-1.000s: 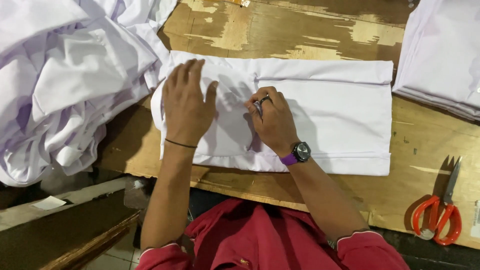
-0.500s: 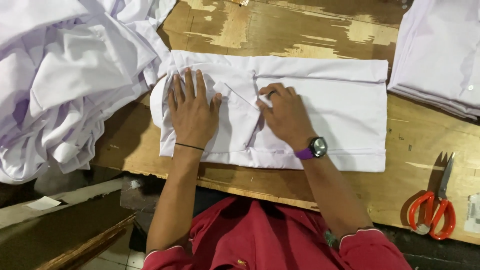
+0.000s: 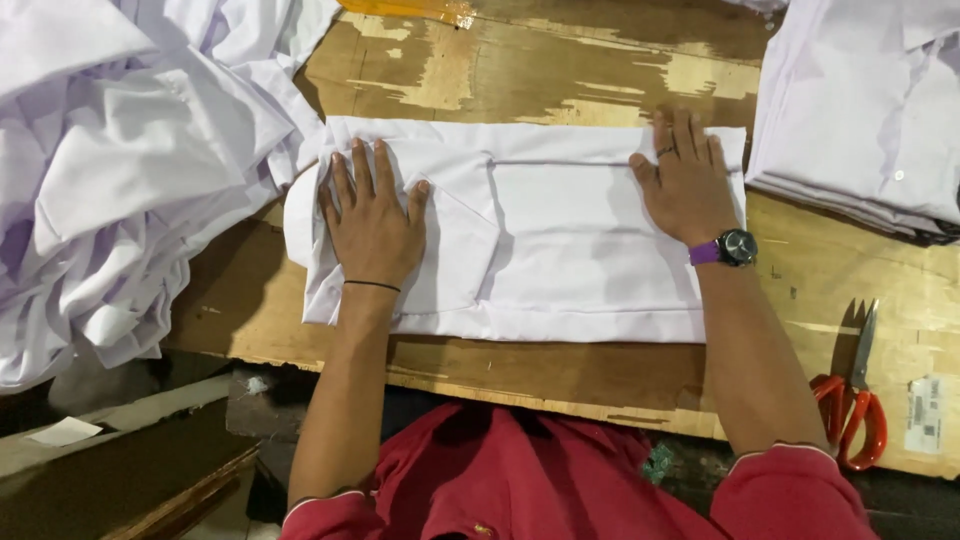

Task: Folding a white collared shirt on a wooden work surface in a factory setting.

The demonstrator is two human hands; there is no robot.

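White folded shirt (image 3: 560, 240) lies under both flat, released hands: left hand (image 3: 372, 222), right hand (image 3: 688, 182).

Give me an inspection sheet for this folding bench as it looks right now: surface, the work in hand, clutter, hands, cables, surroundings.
Surface: worn wooden table, veneer chipped and patchy.
Job's things: folded white garment lying flat, lengthwise across the table.
Clutter: orange-handled scissors at the near right edge; small paper label beside them.
Hands: left hand flat on the garment's left end; right hand, wearing a wristwatch, flat on its right end.
Cables: nothing seen.
Surroundings: loose heap of white cloth on the left; neat stack of folded white garments on the right.
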